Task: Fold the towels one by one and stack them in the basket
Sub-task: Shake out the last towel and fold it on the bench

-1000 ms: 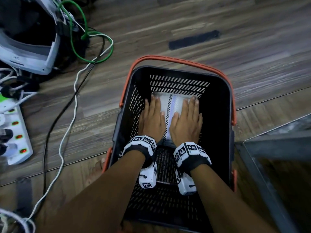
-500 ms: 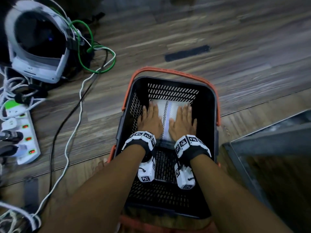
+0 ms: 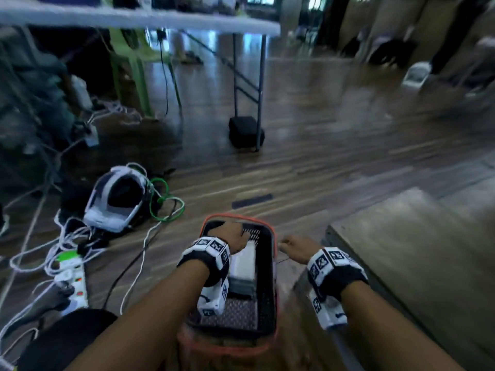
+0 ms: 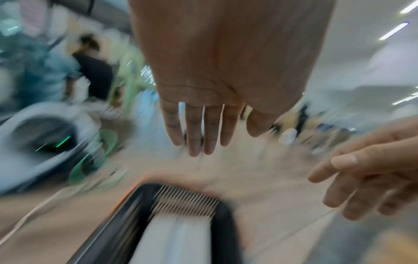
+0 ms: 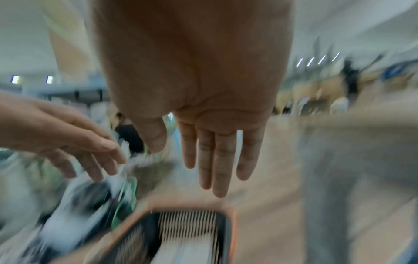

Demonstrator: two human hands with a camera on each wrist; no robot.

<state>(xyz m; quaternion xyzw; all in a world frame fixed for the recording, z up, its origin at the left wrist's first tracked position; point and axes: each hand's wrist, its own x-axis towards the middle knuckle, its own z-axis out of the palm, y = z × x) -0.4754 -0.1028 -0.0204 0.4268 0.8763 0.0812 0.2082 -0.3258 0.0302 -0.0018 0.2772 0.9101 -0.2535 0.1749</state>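
Both our hands hang empty over the basket, one folded towel lying inside.

Our left hand (image 3: 232, 235) hovers above the far end of the black basket (image 3: 267, 295), fingers (image 4: 194, 132) straight and slightly apart; our right hand (image 3: 296, 248) is just past its orange-trimmed right rim, fingers (image 5: 222, 160) extended, gripping nothing. The white towel (image 3: 245, 262) lies flat in the basket's far half. A headset (image 3: 117, 202) and a power strip (image 3: 73, 279) sit on the wooden floor (image 3: 334, 162) to the left.

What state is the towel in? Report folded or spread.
Folded: the towel lies as a compact white rectangle inside the basket, neither hand touching it.
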